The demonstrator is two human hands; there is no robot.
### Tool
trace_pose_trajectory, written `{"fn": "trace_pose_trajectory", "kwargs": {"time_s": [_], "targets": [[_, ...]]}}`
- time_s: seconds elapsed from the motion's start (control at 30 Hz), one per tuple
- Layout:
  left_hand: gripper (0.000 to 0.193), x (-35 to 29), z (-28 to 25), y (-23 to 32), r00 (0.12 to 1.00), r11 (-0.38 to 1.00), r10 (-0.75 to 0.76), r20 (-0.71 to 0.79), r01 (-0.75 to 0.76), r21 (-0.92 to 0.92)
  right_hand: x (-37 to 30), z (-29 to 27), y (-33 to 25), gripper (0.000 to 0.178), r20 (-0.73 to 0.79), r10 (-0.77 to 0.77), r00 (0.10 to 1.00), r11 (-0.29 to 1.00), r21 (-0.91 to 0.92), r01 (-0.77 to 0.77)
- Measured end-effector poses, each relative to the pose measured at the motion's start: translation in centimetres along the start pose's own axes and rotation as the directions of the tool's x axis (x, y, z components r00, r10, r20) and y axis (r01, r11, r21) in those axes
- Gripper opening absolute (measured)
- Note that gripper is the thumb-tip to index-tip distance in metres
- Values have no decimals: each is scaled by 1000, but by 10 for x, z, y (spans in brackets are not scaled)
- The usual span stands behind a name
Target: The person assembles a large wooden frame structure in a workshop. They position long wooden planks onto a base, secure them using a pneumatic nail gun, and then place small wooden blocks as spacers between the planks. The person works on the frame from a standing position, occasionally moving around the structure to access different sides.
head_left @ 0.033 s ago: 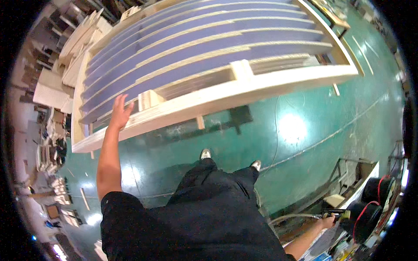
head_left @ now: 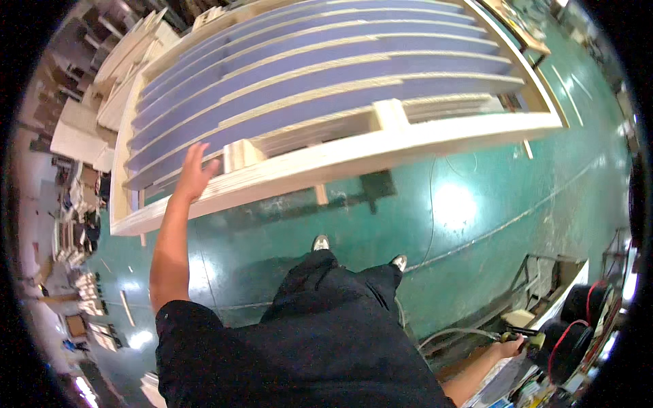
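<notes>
A large pale wooden frame fills the far side, with several parallel slats across it and bluish-grey surfaces between them. My left hand is at the frame's near rail, towards its left end, fingers stretched upward. A short wood block sits just right of it. Low at the right, my right hand is closed round a dark air tool with a pale hose running from it. The tool's exact kind is hard to make out. Beside it stand black round objects with red bands.
Stacked boards lie beyond the frame's left end. A workbench stands at the far right. A metal-framed stand is near my right hand. A thin cable crosses the green floor.
The frame's near rail appears slightly further right and lower in view, and my left hand sits a little further right. My right hand keeps its grip on the tool.
</notes>
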State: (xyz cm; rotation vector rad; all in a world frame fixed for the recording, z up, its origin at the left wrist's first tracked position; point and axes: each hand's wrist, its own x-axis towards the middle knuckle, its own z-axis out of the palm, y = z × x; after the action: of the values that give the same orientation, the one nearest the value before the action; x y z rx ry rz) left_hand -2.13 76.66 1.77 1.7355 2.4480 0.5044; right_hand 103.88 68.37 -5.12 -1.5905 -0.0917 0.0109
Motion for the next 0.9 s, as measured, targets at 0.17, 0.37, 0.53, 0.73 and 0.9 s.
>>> {"fn": "trace_pose_trajectory", "kwargs": {"time_s": [0.17,0.37,0.53,0.73,0.9], "targets": [[97,-8,-38,17,925,959,285,251,-276,-71,-176,37,-24,31,820,-167,547,986,128,108],[118,-6,-42,5,847,906,423,323,-399,-140,-284,129,-30,20,917,328,228,904,-374,206],[125,1,-41,14,842,882,470,263,-448,-142,-489,185,-164,52,799,534,-276,791,-357,497],[120,19,-18,14,837,896,441,325,-429,-110,-594,242,-241,62,638,465,-614,782,29,622],[110,13,-15,13,867,912,404,290,-355,-207,-647,288,-267,69,526,459,-716,729,237,642]]}}
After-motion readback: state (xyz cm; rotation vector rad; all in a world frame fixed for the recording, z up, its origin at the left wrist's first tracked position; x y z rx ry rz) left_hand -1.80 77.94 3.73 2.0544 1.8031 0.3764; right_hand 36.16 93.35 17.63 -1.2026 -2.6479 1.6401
